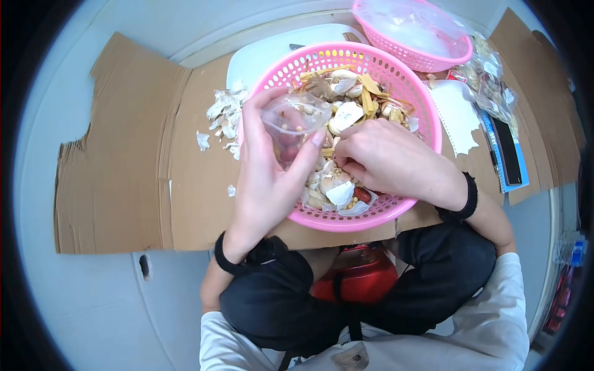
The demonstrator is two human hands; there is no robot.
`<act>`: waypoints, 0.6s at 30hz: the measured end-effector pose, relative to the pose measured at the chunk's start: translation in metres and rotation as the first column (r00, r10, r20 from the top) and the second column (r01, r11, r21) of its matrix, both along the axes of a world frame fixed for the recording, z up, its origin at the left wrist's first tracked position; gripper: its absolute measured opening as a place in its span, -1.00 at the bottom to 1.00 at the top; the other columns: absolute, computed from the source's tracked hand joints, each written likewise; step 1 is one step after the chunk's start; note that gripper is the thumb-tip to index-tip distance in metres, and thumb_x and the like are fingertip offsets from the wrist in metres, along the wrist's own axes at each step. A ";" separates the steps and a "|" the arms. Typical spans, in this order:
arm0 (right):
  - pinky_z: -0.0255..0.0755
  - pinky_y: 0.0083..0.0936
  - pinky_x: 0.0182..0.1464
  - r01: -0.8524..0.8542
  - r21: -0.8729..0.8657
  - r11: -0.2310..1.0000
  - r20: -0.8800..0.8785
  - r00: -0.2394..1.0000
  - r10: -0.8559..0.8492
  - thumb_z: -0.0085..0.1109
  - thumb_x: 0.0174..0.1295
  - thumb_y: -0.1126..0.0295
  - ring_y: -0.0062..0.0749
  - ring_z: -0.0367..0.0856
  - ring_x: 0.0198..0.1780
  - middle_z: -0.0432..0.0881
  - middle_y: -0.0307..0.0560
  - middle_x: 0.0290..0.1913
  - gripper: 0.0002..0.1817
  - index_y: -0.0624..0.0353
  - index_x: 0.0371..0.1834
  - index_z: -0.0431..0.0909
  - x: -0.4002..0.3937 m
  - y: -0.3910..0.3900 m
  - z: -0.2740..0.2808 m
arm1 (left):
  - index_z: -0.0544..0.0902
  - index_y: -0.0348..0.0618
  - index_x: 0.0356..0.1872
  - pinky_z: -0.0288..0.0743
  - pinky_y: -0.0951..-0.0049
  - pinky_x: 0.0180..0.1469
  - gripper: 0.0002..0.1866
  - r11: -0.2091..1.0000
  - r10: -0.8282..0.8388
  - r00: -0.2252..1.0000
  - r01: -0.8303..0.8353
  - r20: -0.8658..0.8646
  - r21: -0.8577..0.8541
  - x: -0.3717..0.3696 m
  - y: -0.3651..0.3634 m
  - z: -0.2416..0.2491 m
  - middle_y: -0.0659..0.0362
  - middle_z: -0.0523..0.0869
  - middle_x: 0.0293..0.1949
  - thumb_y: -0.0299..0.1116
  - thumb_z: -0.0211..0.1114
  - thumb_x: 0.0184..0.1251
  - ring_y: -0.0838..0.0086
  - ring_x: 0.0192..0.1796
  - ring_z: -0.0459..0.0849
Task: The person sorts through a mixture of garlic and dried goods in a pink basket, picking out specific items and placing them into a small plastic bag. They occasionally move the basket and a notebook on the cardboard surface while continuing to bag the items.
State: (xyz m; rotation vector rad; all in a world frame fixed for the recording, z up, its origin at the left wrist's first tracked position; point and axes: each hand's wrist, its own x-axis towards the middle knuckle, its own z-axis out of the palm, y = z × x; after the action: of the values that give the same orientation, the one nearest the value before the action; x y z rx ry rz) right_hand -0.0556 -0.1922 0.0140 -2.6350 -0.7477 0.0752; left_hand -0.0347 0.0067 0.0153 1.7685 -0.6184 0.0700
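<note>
A pink perforated basket [433, 117] stands in front of me, holding a mix of dried ingredients. Among them are yellowish dried strips [369, 93], white slices [346, 116], small pale beads or beans and a red date [362, 195]. At the basket's left side my left hand [266, 161] is wrapped round a small clear plastic bag [297, 114], its mouth facing up. Reddish round pieces and pale beans show through the bag. My right hand [387, 154] reaches into the mix with fingertips pinched together; what they hold, if anything, is hidden.
Flattened cardboard [117, 185] covers the work surface. White peelings or scraps [227, 111] lie left of the basket. Behind stand a white board [260, 52] and a second pink basket [411, 55] with clear plastic. To the right are torn paper [455, 111], a phone [507, 151] and plastic bags [489, 68].
</note>
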 end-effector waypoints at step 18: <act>0.64 -0.18 -0.22 -0.173 -0.127 0.977 0.210 0.958 0.197 0.22 -0.01 0.49 -0.07 0.77 -0.31 0.72 0.08 -0.45 -0.90 0.28 -0.48 0.69 0.004 0.007 -0.005 | 0.26 -0.31 0.33 0.47 0.38 0.26 -0.40 0.996 0.016 0.999 -0.013 -0.032 0.089 0.008 -0.004 -0.001 -0.03 0.55 0.17 -0.47 0.37 0.39 0.40 0.21 0.57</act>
State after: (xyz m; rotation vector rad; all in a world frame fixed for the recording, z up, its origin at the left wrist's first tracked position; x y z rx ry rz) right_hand -0.0515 -0.1855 0.0093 -2.6963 -1.0947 -0.1326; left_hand -0.0272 0.0028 0.0145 1.8563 -0.5932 0.0240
